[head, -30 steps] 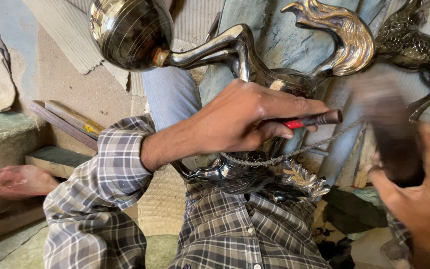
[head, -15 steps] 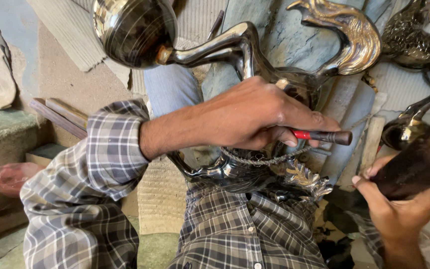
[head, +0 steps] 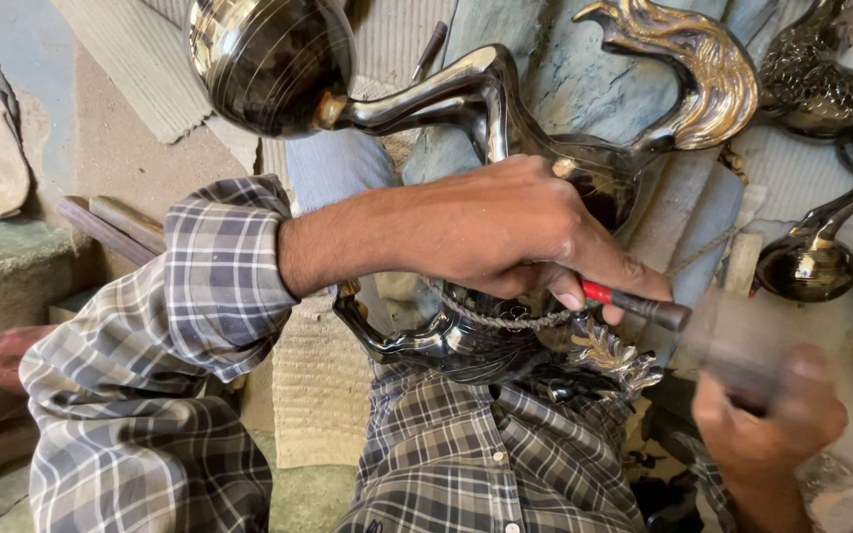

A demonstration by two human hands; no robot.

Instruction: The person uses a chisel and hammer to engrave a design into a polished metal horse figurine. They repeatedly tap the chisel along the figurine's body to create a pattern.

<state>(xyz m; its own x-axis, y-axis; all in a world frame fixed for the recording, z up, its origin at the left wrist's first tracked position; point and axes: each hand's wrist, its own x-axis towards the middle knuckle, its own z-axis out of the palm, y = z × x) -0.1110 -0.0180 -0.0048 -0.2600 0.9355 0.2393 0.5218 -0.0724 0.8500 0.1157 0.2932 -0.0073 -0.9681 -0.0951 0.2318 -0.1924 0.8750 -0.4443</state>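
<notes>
My left hand [head: 505, 237] grips the punch [head: 634, 304] tight against the horse [head: 505, 345], so my blurred right hand [head: 767, 419], closed on a hammer, should strike squarely

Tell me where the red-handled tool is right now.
The red-handled tool sits right of centre, gripped in the left hand, its dark end pointing right over the metal horse figure.

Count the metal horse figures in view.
2: one dark horse figure on the person's lap under the left hand, and a second horse figure at upper right. Others may be hidden off-frame.
</notes>
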